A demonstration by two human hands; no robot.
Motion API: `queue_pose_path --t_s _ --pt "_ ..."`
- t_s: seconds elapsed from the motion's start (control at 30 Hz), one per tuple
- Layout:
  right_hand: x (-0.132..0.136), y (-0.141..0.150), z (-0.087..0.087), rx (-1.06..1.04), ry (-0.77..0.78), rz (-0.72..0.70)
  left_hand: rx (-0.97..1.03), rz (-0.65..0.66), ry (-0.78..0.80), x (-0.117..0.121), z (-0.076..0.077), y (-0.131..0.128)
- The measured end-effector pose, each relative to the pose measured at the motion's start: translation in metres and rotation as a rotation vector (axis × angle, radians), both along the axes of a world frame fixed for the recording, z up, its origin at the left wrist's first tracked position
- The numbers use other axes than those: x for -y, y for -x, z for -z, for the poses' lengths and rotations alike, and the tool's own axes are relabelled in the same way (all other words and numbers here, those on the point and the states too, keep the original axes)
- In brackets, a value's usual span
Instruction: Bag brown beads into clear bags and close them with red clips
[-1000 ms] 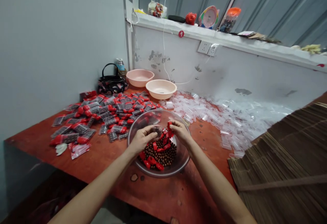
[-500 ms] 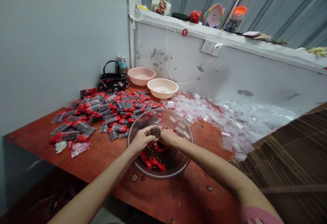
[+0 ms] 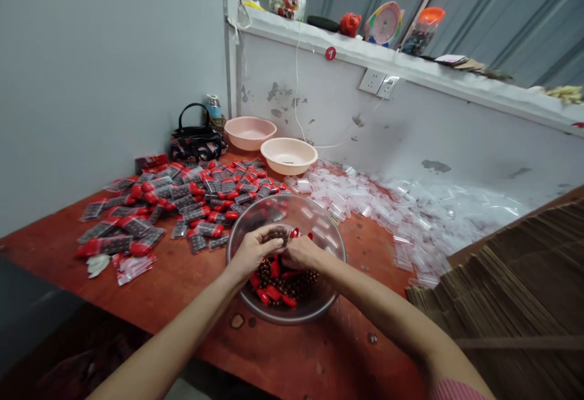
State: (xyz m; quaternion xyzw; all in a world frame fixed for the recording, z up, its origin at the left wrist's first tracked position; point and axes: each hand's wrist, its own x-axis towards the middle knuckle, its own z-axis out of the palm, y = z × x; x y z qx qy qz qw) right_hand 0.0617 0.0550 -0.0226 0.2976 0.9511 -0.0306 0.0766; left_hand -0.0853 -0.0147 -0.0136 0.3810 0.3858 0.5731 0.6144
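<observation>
Right below the fingers (image 3: 267,235), a clear bowl (image 3: 298,211) holds brown beads (image 3: 303,281) and red pieces (image 3: 274,293). Left hand (image 3: 253,252) pinches a little clump of beads (image 3: 277,235) over the bowl, right hand (image 3: 303,252) sits just beside it, fingers curled together.

Brown beads (image 3: 306,279), red pieces (image 3: 274,293), clear bowl (image 3: 301,208)

Pink striped right sleeve (image 3: 456,391)

Red table (image 3: 182,284) with bead packets (image 3: 196,202), clear bags (image 3: 410,223), bowl (image 3: 292,196), basins (image 3: 288,156)
</observation>
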Motion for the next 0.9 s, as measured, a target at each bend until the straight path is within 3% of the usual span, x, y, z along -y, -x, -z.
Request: queue_pose_path --t_s 0.1,0.2,0.27,0.37,0.47,0.53,0.67,0.77,0.83,0.9 --pt "-0.007 -0.009 -0.021 -0.331 0.080 0.153 -0.064 -0.035 -0.022 -0.002 0.007 0.003" --pt "-0.009 -0.018 -0.047 -0.706 0.162 0.111 -0.181 -0.052 -0.079 -0.003 0.011 0.007" --pt "-0.006 -0.020 -0.062 -0.792 0.188 0.025 -0.256 -0.056 -0.125 -0.004 0.012 0.008" --pt "0.001 -0.018 -0.076 -0.752 0.172 -0.059 -0.314 -0.059 -0.175 -0.003 0.010 0.009" --pt "0.004 -0.017 -0.078 -0.743 0.179 -0.042 -0.299 -0.057 -0.174 -0.002 0.007 0.008" --pt "0.004 -0.018 -0.074 -0.811 0.247 0.082 -0.278 -0.060 -0.149 -0.001 0.006 0.008" --pt "0.004 -0.023 -0.064 -0.916 0.571 0.367 -0.215 -0.059 -0.075 0.001 0.002 0.006" --pt "0.008 -0.026 -0.064 -0.910 0.743 0.386 -0.170 -0.028 -0.060 0.002 -0.001 0.004" --pt "0.012 -0.027 -0.069 -0.876 0.677 0.319 -0.204 -0.019 -0.084 0.004 -0.002 0.005" --pt "0.017 -0.028 -0.074 -0.840 0.486 0.219 -0.299 -0.038 -0.127 0.005 -0.004 0.006"
